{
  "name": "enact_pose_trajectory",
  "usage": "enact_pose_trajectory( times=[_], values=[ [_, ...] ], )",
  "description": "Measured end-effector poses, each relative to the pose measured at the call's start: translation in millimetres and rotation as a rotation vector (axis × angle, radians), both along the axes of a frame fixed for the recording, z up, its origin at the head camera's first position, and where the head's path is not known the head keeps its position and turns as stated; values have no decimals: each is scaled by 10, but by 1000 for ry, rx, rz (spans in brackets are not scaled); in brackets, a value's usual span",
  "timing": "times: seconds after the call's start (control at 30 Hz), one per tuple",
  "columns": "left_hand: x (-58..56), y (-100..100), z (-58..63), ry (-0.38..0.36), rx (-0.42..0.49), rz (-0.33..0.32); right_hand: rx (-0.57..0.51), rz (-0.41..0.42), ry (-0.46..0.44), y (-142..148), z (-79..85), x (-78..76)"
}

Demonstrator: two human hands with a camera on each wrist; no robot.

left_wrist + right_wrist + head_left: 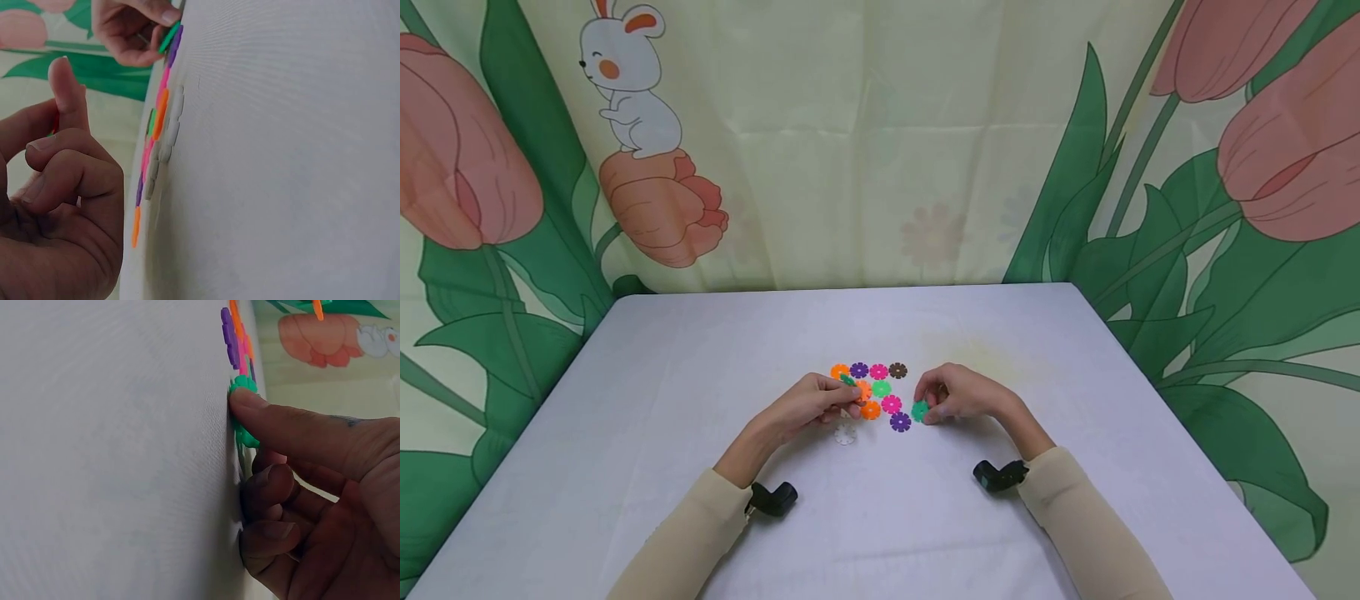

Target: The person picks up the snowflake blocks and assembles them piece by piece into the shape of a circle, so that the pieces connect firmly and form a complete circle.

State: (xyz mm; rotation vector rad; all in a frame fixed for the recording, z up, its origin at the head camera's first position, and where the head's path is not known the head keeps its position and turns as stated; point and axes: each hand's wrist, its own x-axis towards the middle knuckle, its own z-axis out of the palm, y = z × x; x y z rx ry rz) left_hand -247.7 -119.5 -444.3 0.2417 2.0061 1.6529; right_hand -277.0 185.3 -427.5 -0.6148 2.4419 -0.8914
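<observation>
My left hand [808,407] pinches a green notched disc [847,380] between thumb and fingers, above the left side of a group of flower-shaped interlocking discs. In the right wrist view, an orange disc [318,309] shows against that green one. On the right, my other hand [958,390] pinches a teal-green disc [920,411] at the group's edge, its thumb pressed on the face. Beside this disc lie a purple disc [900,422] and a pink disc [891,404]. The left hand's curled fingers mostly hide its pieces in the left wrist view.
More discs lie flat on the white-covered table [880,517]: a brown one [898,371], a light green one [882,388], an orange one [870,410] and a clear one [846,432] near my left wrist. A printed curtain [865,167] hangs behind the table.
</observation>
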Motion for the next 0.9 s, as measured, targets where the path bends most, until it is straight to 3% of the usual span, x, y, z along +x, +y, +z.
enact_pose_trajectory(
  times=[0.2,0.57,0.9],
  values=[
    [-3,-8,-2,7,-6,-12,-14,-49,-14,35,6,-17],
    [15,1,11,-4,13,-25,-18,-1,-5,120,25,-21],
    [23,13,7,-10,-3,-20,-28,-27,-19,102,10,-12]
  ],
)
